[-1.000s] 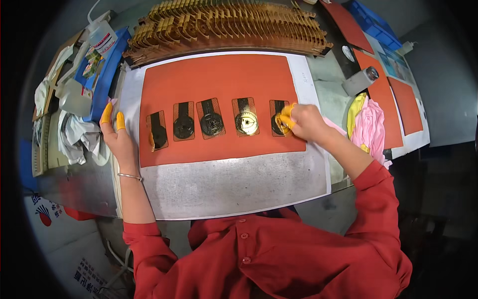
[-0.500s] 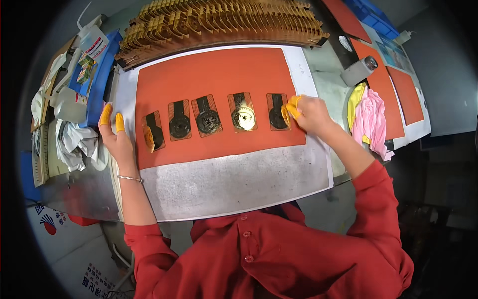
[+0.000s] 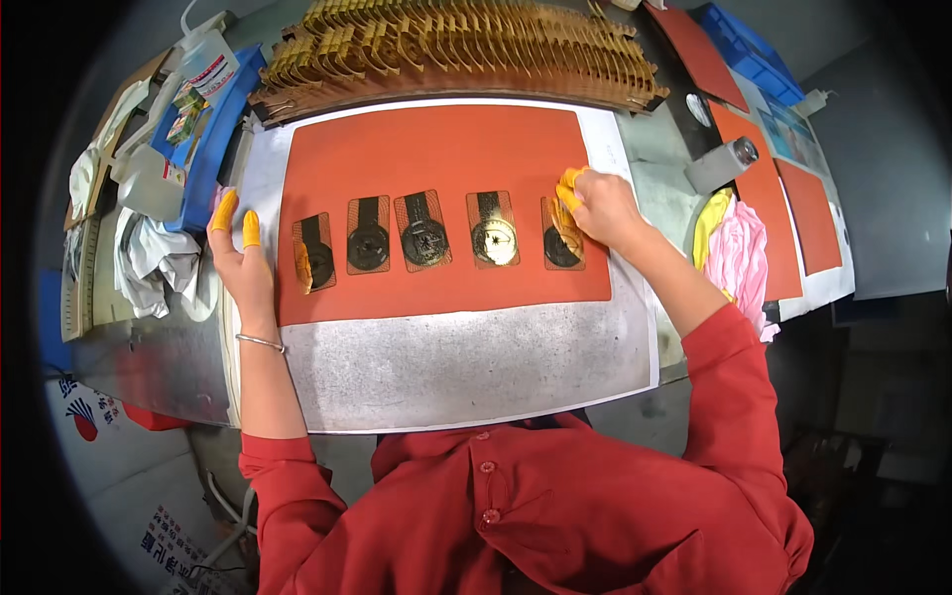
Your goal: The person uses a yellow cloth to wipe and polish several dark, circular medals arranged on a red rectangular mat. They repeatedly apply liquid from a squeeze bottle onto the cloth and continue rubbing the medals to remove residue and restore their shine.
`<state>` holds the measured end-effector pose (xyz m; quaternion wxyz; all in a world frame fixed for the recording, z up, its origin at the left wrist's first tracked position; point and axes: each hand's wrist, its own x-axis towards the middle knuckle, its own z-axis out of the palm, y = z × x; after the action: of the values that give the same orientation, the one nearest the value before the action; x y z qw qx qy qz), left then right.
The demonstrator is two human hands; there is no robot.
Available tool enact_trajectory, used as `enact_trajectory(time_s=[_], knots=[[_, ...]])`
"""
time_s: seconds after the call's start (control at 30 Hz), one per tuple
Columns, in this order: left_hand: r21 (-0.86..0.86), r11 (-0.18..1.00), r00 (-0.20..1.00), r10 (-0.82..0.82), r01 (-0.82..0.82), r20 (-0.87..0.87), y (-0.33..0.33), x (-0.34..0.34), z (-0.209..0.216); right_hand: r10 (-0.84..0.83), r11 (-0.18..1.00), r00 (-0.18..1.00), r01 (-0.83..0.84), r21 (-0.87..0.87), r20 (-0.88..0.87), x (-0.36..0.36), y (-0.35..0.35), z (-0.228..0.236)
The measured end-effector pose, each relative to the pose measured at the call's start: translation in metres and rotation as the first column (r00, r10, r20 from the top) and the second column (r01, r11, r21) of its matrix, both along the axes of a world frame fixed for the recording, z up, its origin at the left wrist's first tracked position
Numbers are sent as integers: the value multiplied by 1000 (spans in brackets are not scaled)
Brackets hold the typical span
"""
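Note:
A row of several thin rectangular pieces lies on an orange mat; each has a fine mesh pattern, a black strip and a round disc. My right hand [image 3: 601,206] is at the far right corner of the rightmost piece [image 3: 563,248]. Its fingers, in yellow finger cots, are pinched together; what is between them, if anything, is hidden. My left hand [image 3: 242,260] rests by the left edge of the orange mat [image 3: 436,149], two cot-covered fingers apart. Nearest to it is the leftmost piece [image 3: 316,258]. The piece second from the right [image 3: 493,238] shines gold on its disc.
A long rack of curved amber sheets [image 3: 456,50] stands behind the mat. To the left are a blue tray [image 3: 206,178], plastic bottles [image 3: 149,188] and white cloths [image 3: 149,258]. To the right are a grey bottle [image 3: 719,167] and a pink cloth [image 3: 736,248].
My right hand has moved slightly away from me and leftward over the corner of the rightmost piece. The left hand keeps its place at the mat's edge; the view has shifted slightly.

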<state>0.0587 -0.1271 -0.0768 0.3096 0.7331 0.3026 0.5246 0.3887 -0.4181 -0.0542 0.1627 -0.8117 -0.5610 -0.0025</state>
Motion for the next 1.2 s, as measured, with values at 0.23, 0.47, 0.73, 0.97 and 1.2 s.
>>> enact_trajectory(time_s=[0.23, 0.47, 0.73, 0.97, 1.2], knots=[[15, 1000, 999, 23, -22, -23, 3, -2, -2, 32, 999, 998, -35, 41, 56, 2, 5, 4], [23, 999, 999, 44, -44, -22, -5, 1, 8, 125, 992, 989, -124, -18, 82, 14, 0, -8], [62, 997, 997, 53, -50, -48, 2, -2, 4, 178, 984, 982, -176, -33, 60, 14, -1, -3], [25, 999, 998, 47, -47, -30, -2, -4, 4, 235, 972, 971, -234, -21, 44, 14, -11, -5], [33, 999, 999, 17, -16, -35, 3, -3, -2, 267, 964, 961, -267, -16, 69, 15, -9, -3]])
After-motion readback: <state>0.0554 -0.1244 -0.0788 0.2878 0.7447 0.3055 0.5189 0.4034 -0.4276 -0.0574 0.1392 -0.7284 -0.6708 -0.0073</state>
